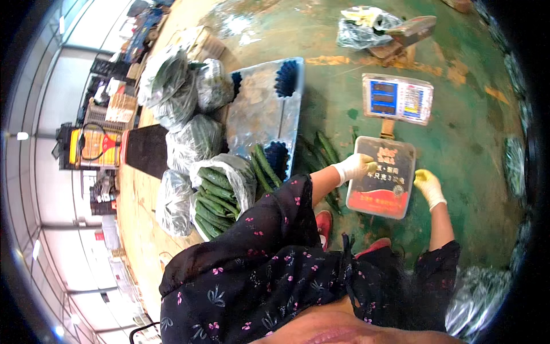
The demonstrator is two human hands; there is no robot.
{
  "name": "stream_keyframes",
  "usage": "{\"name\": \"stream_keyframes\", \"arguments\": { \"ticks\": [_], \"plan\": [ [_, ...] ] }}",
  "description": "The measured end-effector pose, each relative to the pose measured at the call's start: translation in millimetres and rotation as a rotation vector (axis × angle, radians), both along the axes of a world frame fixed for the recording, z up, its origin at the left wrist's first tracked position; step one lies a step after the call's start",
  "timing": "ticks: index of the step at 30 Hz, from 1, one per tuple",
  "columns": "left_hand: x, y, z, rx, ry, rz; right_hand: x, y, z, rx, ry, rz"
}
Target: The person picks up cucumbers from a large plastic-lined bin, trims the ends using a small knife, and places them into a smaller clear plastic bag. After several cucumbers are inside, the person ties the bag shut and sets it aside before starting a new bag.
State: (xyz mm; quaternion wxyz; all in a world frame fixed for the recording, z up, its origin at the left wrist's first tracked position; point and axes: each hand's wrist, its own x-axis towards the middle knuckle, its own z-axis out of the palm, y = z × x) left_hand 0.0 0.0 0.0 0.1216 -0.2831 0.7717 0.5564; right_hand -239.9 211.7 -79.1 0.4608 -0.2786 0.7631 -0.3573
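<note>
A weighing scale with a dark and red platform (pixel 380 198) stands in front of me, its display panel (pixel 398 98) on a short post at the far end. My left hand (pixel 356 167), in a white glove with yellowish fingers, reaches over the platform's left edge, fingers loosely extended. Beside the right edge hovers my right hand (pixel 428 186), gloved the same way, fingers slightly bent and apart; whether it touches the edge is unclear. Nothing shows in either hand. Several loose cucumbers (pixel 326 148) lie on the floor left of the scale, partly behind my left forearm.
On my left, an open plastic bag of cucumbers (pixel 216 198) sits by other filled bags (pixel 195 143). A blue plastic pallet (pixel 260 106) lies beyond it. Another scale (pixel 409 34) with a bag (pixel 364 27) is at the far right. Clear plastic (pixel 478 298) lies near right.
</note>
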Motion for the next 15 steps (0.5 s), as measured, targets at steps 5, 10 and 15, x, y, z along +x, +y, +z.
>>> {"name": "stream_keyframes", "arguments": {
  "ticks": [5,10,15],
  "plan": [
    [-71.7,-60.8,8.6,-0.216,0.259,-0.035,-83.8,-67.7,81.7,-0.1,0.309,0.078],
    [93.8,24.7,33.4,-0.117,0.026,0.033,55.7,70.5,66.8,-0.109,0.062,0.144],
    [144.6,63.4,47.7,0.034,0.153,0.107,90.3,168.3,95.8,-0.176,-0.017,-0.078]
  ]
}}
